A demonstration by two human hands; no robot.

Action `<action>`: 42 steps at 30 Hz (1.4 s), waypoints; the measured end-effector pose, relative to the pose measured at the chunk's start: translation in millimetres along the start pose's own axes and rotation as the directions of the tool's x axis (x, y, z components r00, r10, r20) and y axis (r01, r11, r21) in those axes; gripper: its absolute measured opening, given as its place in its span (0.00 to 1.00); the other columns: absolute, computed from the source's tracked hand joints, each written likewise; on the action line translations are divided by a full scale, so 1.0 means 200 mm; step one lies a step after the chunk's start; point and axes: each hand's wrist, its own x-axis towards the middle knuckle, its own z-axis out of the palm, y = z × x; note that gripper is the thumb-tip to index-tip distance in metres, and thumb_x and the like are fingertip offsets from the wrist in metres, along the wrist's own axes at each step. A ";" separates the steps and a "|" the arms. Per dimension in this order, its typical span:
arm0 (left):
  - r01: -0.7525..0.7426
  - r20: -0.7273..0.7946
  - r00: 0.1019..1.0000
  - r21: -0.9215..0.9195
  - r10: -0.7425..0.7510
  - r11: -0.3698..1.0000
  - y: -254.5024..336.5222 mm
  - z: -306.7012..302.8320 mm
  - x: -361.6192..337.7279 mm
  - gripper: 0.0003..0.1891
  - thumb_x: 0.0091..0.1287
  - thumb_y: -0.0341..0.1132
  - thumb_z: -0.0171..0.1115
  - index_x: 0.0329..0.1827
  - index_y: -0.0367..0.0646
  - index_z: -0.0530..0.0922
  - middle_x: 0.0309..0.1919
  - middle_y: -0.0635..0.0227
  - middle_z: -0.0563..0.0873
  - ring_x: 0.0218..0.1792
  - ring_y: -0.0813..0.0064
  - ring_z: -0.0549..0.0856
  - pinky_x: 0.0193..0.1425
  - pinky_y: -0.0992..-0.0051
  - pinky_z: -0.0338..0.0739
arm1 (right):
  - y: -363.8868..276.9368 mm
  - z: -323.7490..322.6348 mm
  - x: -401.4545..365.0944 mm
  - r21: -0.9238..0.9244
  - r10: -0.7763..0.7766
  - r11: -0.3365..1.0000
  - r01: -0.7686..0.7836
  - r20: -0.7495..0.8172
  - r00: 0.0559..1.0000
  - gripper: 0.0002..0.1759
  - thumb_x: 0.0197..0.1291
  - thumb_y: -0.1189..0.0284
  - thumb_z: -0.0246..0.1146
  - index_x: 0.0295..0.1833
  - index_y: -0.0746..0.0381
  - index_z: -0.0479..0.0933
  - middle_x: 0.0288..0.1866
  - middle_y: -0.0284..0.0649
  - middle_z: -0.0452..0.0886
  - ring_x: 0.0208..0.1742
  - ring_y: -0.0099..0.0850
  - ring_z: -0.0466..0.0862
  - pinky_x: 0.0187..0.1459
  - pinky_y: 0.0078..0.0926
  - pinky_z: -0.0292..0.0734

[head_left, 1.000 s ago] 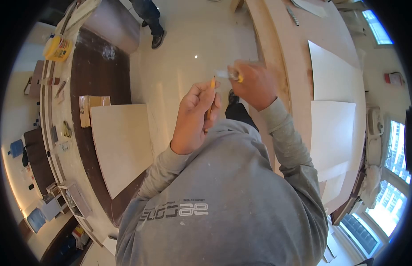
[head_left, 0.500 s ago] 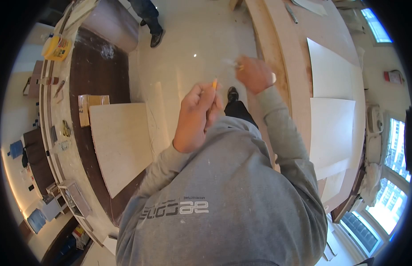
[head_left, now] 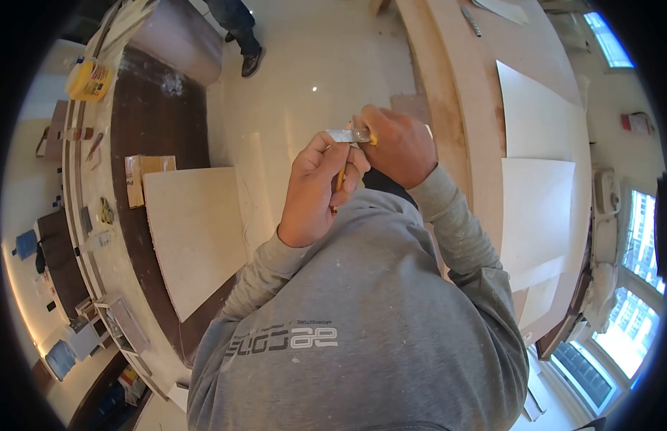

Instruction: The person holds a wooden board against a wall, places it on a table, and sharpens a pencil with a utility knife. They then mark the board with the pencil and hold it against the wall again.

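Note:
My left hand is closed around a yellow pencil, held upright with its tip end at the thumb and forefinger. My right hand is wrapped round the yellow handle of a utility knife. The knife's wide metal blade points left across the top of the pencil, right at my left thumb and fingertips. The blade covers the pencil's tip. Both hands are close together in front of my grey sweatshirt, above the floor.
On the right is a long wooden workbench with white sheets on it. At left, a pale board and a cardboard box rest on a dark brown surface. A yellow tub stands beyond. A person's legs show at the top.
My right hand has moved left and down, bringing the knife blade over the pencil tip. My left hand has stayed nearly in place, keeping the pencil.

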 end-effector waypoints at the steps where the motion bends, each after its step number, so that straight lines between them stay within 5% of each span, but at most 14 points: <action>1: 0.003 0.000 1.000 0.004 -0.003 1.000 0.00 0.00 0.00 0.11 0.90 0.38 0.51 0.58 0.40 0.77 0.37 0.69 0.85 0.22 0.89 0.68 0.21 0.85 0.58 | 0.00 0.00 0.00 -0.009 0.002 1.000 -0.002 0.010 1.000 0.10 0.63 0.66 0.73 0.39 0.56 0.78 0.30 0.43 0.86 0.31 0.49 0.87 0.30 0.46 0.80; 4: 0.017 -0.024 1.000 0.048 -0.016 0.999 -0.01 0.00 0.00 0.12 0.90 0.39 0.51 0.59 0.39 0.77 0.36 0.70 0.85 0.22 0.89 0.67 0.21 0.85 0.57 | 0.03 0.02 -0.01 -0.038 0.015 0.999 -0.014 0.035 0.999 0.10 0.62 0.66 0.72 0.39 0.57 0.79 0.31 0.45 0.87 0.33 0.51 0.88 0.32 0.49 0.80; 6: 0.041 -0.063 0.997 0.117 -0.034 0.992 -0.02 -0.02 0.00 0.13 0.90 0.40 0.52 0.60 0.39 0.77 0.35 0.70 0.84 0.21 0.89 0.66 0.21 0.85 0.56 | 0.32 0.16 0.01 -0.131 0.120 0.985 -0.113 0.040 0.992 0.10 0.62 0.66 0.71 0.38 0.59 0.79 0.32 0.49 0.87 0.33 0.55 0.87 0.35 0.53 0.81; 10: 0.031 -0.063 0.998 0.016 -0.029 0.999 0.03 0.00 0.00 0.14 0.89 0.41 0.53 0.62 0.40 0.77 0.35 0.71 0.83 0.21 0.89 0.64 0.21 0.85 0.55 | 0.40 0.04 0.06 -0.146 0.267 0.952 -0.270 -0.041 0.963 0.09 0.62 0.66 0.69 0.37 0.61 0.80 0.33 0.52 0.87 0.35 0.60 0.87 0.38 0.59 0.81; 17: 0.020 -0.011 1.000 -0.031 -0.020 0.999 0.01 0.00 0.02 0.11 0.89 0.38 0.52 0.59 0.41 0.77 0.36 0.69 0.84 0.22 0.89 0.66 0.21 0.85 0.57 | 0.02 0.01 0.01 0.049 0.068 0.997 -0.067 -0.021 0.997 0.11 0.65 0.67 0.72 0.37 0.57 0.76 0.29 0.45 0.83 0.31 0.53 0.85 0.31 0.51 0.77; 26: 0.047 0.002 0.999 -0.009 -0.047 0.999 0.02 0.00 0.02 0.10 0.90 0.38 0.51 0.57 0.42 0.76 0.35 0.69 0.84 0.20 0.88 0.66 0.20 0.85 0.57 | 0.01 0.01 0.01 0.007 0.014 1.000 -0.014 -0.007 1.000 0.08 0.62 0.68 0.71 0.38 0.57 0.78 0.27 0.43 0.84 0.30 0.49 0.87 0.31 0.47 0.80; 29: 0.065 -0.057 0.996 0.048 -0.062 0.997 0.02 0.00 0.01 0.11 0.90 0.39 0.51 0.58 0.42 0.76 0.34 0.70 0.83 0.19 0.88 0.65 0.21 0.84 0.57 | 0.19 0.12 0.00 -0.138 -0.007 0.990 -0.003 -0.068 0.998 0.08 0.63 0.68 0.69 0.38 0.58 0.78 0.27 0.46 0.84 0.32 0.51 0.88 0.34 0.50 0.81; 32: 0.053 -0.035 0.998 0.016 -0.053 0.998 0.05 0.03 -0.01 0.12 0.90 0.41 0.52 0.59 0.41 0.76 0.34 0.70 0.83 0.19 0.88 0.65 0.21 0.84 0.57 | 0.40 0.08 0.04 -0.236 0.284 0.928 -0.288 -0.050 0.958 0.08 0.62 0.67 0.68 0.39 0.59 0.79 0.29 0.48 0.85 0.35 0.54 0.88 0.37 0.54 0.81; 36: 0.072 -0.022 0.997 0.009 -0.072 0.997 0.05 0.02 -0.01 0.14 0.90 0.42 0.51 0.60 0.40 0.76 0.35 0.68 0.84 0.20 0.88 0.66 0.21 0.84 0.58 | 0.18 0.00 0.02 -0.053 0.050 0.997 -0.053 -0.061 0.997 0.11 0.65 0.65 0.72 0.39 0.57 0.78 0.28 0.48 0.83 0.34 0.55 0.86 0.34 0.53 0.77; 42: 0.027 0.014 1.000 0.019 -0.028 0.999 0.02 0.04 0.00 0.14 0.90 0.42 0.50 0.59 0.39 0.77 0.36 0.67 0.85 0.20 0.88 0.67 0.21 0.84 0.60 | -0.01 -0.04 0.01 -0.009 -0.016 1.000 0.016 0.009 1.000 0.09 0.60 0.70 0.70 0.38 0.58 0.76 0.29 0.42 0.84 0.30 0.47 0.87 0.35 0.47 0.82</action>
